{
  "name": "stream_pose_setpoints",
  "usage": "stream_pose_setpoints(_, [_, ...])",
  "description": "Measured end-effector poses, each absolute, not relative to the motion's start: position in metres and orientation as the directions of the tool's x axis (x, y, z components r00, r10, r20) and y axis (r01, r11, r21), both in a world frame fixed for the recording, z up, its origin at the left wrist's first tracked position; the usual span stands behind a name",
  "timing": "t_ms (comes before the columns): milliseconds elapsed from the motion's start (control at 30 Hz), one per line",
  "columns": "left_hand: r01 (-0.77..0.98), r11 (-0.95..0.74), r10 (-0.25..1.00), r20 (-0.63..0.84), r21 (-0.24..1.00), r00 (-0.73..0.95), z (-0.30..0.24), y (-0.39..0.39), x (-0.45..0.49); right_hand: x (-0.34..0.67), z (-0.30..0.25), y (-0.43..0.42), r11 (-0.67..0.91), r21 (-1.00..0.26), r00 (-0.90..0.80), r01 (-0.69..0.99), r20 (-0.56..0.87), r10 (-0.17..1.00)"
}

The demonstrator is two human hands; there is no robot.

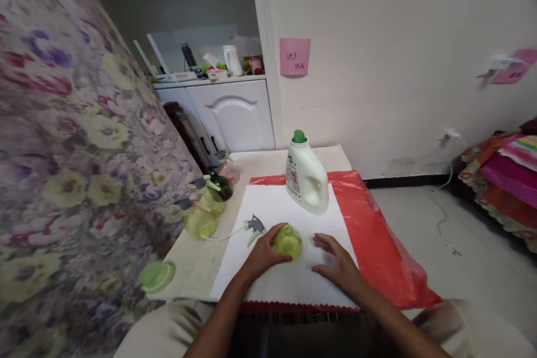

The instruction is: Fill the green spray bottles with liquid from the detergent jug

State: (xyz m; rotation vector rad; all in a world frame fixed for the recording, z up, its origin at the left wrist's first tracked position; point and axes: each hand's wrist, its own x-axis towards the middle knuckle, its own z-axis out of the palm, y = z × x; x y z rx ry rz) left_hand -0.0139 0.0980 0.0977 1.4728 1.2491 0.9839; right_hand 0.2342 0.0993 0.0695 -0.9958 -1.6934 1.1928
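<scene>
On the white sheet (pixel 302 285), a yellow-green translucent bottle (pixel 289 246) stands with its narrow neck uncapped. My left hand (pixel 268 249) curls its thumb and fingers around the bottle's left side. To the right of it, apart from the bottle, my right hand (pixel 335 263) is open with fingers spread and nothing in them. A grey and green spray trigger head (pixel 254 225) with a thin tube lies just beyond my left hand. Farther back stands a large white detergent jug (pixel 308 179) with a green spout in its neck.
Several spray bottles (pixel 201 221) line the table's left edge by the floral curtain (pixel 84 151). A green lid or shallow bowl (pixel 156 277) sits at the front left corner. Red plastic (pixel 377 240) drapes under the sheet and over the right edge.
</scene>
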Motion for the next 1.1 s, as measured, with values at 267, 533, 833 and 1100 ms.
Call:
stream_pose_setpoints(267, [0.227, -0.090, 0.995, 0.076, 0.970, 0.070, 0.098, 0.078, 0.014, 0.236, 0.076, 0.094, 0.351, -0.914, -0.366, 0.202, 0.262, 0.893])
stream_pose_setpoints(533, [0.217, -0.112, 0.993, 0.103, 0.970, 0.052, 0.072, 0.073, 0.039, 0.229, 0.055, 0.102, 0.359, -0.914, -0.380, 0.186, 0.270, 0.885])
stream_pose_setpoints(833, [0.336, -0.071, 0.994, 0.095, 0.939, -0.055, 0.062, 0.053, 0.039, 0.227, 0.042, 0.099, 0.351, -0.921, -0.385, 0.166, 0.267, 0.883])
stream_pose_setpoints(1100, [0.641, 0.093, 0.897, 0.215, 0.762, -0.385, 0.082, 0.046, -0.028, 0.226, 0.049, 0.096, 0.318, -0.932, -0.388, 0.173, 0.232, 0.892])
